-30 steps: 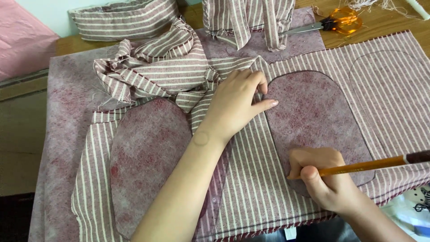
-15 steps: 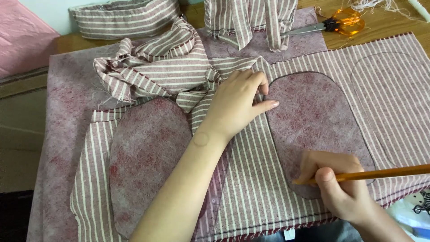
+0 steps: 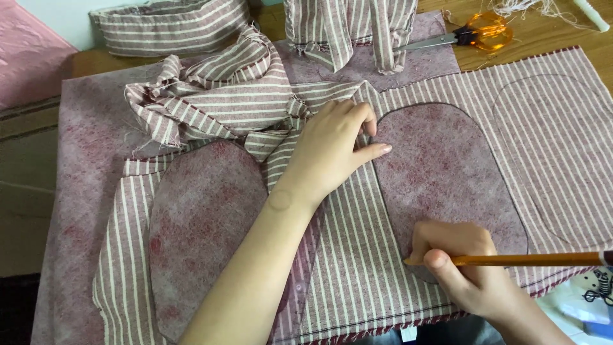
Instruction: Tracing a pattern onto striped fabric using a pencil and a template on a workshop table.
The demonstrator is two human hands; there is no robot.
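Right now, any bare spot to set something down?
Free: the striped fabric between the two forearms, and the traced oval outline right of the felt template. Crowded: the crumpled scraps ahead of the left hand, the right hand with pencil, and the scissors at the far edge.

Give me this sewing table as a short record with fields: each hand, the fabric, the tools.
left hand: pressed flat on the striped fabric, fingertips at the oval pattern piece
right hand: grip closed on an orange pencil, tip at the oval's lower edge
second oval: lies to the left
traced outline: on the fabric, far right
scissors: orange handles, top of table
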